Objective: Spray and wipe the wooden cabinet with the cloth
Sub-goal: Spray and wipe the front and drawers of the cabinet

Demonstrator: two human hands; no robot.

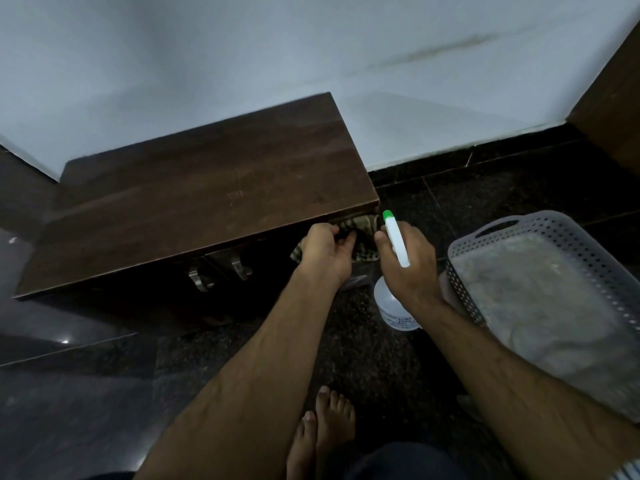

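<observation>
Checked cloth [360, 237] gripped by left hand [325, 252] under cabinet [194, 202] edge; right hand [405, 265] clasps spray bottle [396, 244].

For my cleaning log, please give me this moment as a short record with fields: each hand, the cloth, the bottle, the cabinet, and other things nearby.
left hand: grips the cloth against the cabinet front, just under the top edge
right hand: holds the spray bottle, nozzle toward the cabinet
cloth: checked, bunched, near the right front corner
spray bottle: white head, green tip, clear body
cabinet: dark wood, two metal handles on the front
basket: grey, perforated, on the floor at right
floor: dark tiles
</observation>
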